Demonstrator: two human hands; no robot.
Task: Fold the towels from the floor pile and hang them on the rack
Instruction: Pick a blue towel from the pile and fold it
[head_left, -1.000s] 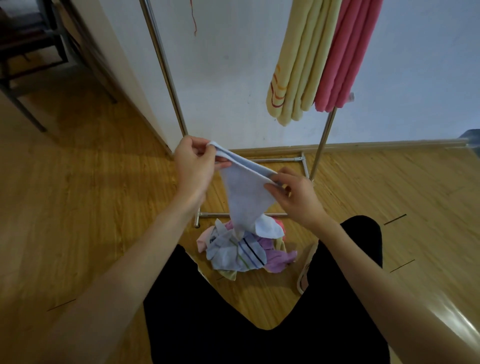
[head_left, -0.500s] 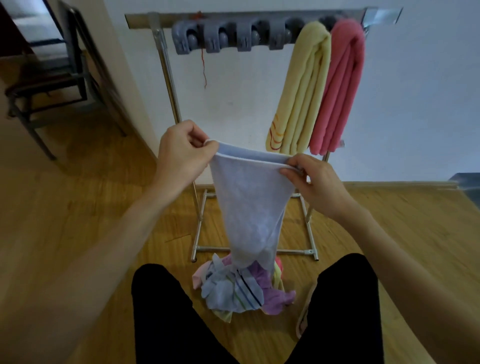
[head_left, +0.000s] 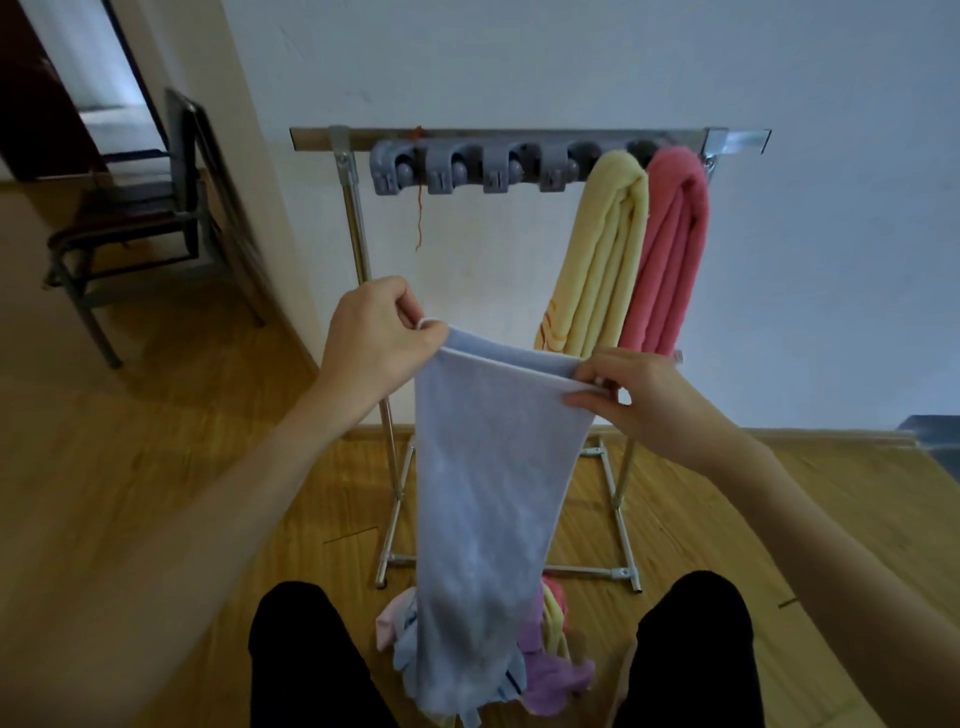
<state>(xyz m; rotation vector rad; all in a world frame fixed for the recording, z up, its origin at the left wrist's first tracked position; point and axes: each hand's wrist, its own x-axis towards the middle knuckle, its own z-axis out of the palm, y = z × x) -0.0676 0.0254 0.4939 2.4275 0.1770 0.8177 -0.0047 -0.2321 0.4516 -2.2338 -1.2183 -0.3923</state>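
A pale blue towel (head_left: 483, 499), folded double lengthwise, hangs in front of me. My left hand (head_left: 376, 338) pinches its top left corner and my right hand (head_left: 631, 397) pinches its top right corner. Its lower end drapes over the floor pile (head_left: 545, 670) of mixed pink, purple, yellow and striped towels between my knees. The metal rack (head_left: 353, 223) stands against the wall behind the towel. On the rack's top bar hang a folded yellow towel (head_left: 602, 254) and a folded pink towel (head_left: 670, 244), at its right end.
Grey plastic clips (head_left: 467, 169) line the left and middle of the rack's bar, with a red thread (head_left: 418, 218) dangling. A dark metal chair (head_left: 135, 218) stands at the left by a doorway. Wooden floor lies all around, white wall behind.
Both hands have lifted the blue towel higher and stretched its top edge wider. The view has tilted up, bringing the rack's top bar into sight.
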